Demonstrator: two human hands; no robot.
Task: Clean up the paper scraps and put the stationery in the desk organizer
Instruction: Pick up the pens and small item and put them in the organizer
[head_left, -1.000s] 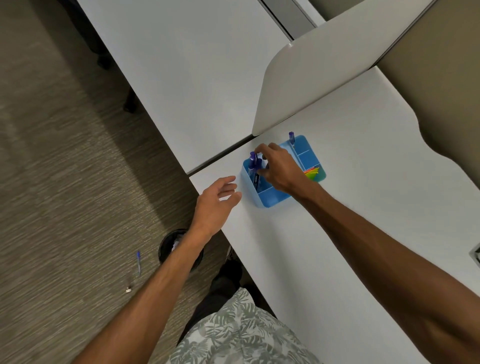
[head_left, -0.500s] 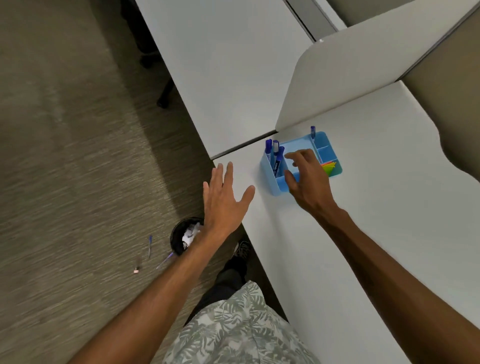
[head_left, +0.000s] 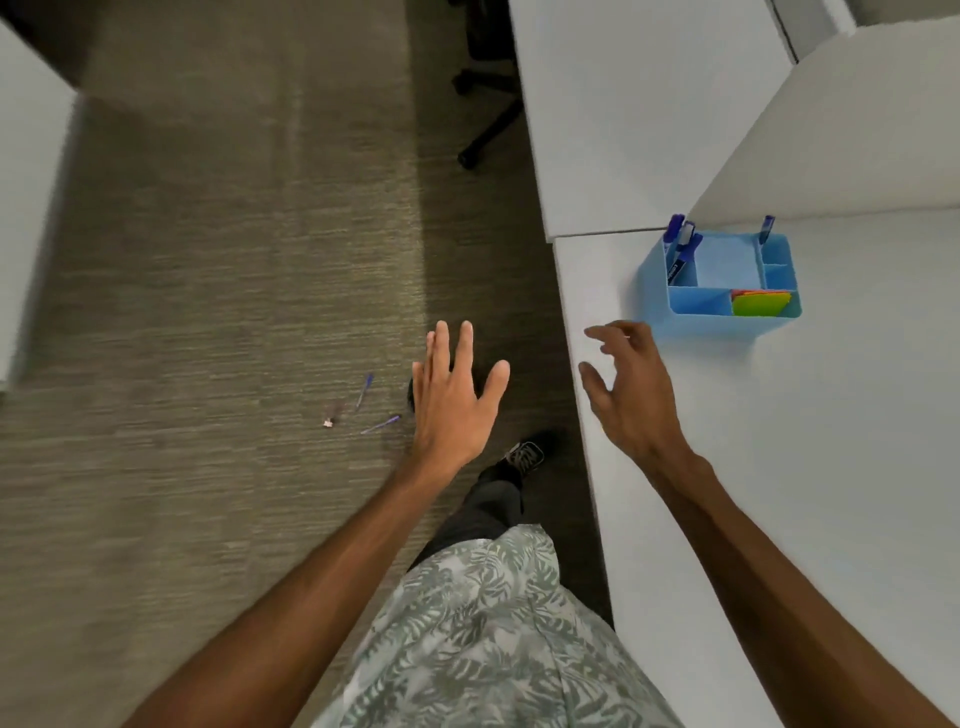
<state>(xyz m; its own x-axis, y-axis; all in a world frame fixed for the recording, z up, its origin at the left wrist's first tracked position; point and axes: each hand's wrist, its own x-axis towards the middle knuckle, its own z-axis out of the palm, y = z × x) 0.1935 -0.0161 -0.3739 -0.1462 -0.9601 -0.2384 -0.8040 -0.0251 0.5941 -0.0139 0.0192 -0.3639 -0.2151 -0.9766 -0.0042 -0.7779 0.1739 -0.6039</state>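
A blue desk organizer (head_left: 727, 312) stands on the white desk (head_left: 779, 441) near its left edge. Blue markers (head_left: 680, 249) lean in its back left compartment, one more pen (head_left: 767, 227) stands at the back right, and coloured sticky notes (head_left: 761, 304) fill the front right one. My right hand (head_left: 623, 389) hovers open over the desk edge, short of the organizer. My left hand (head_left: 454, 395) is spread open over the floor, hiding most of a black bin (head_left: 411, 392). Two blue pens (head_left: 364, 391) (head_left: 382, 423) and a small scrap (head_left: 328, 423) lie on the carpet left of it.
A neighbouring white desk (head_left: 623, 104) and a white divider panel (head_left: 857, 130) sit behind the organizer. An office chair base (head_left: 483, 109) stands on the carpet at top centre. Another white surface (head_left: 26, 182) edges the far left. My shoe (head_left: 524, 457) is beside the desk.
My right hand has left the organizer and drawn back to the desk edge. My left hand has spread over the floor, now covering the bin. The view has swung left toward the carpet.
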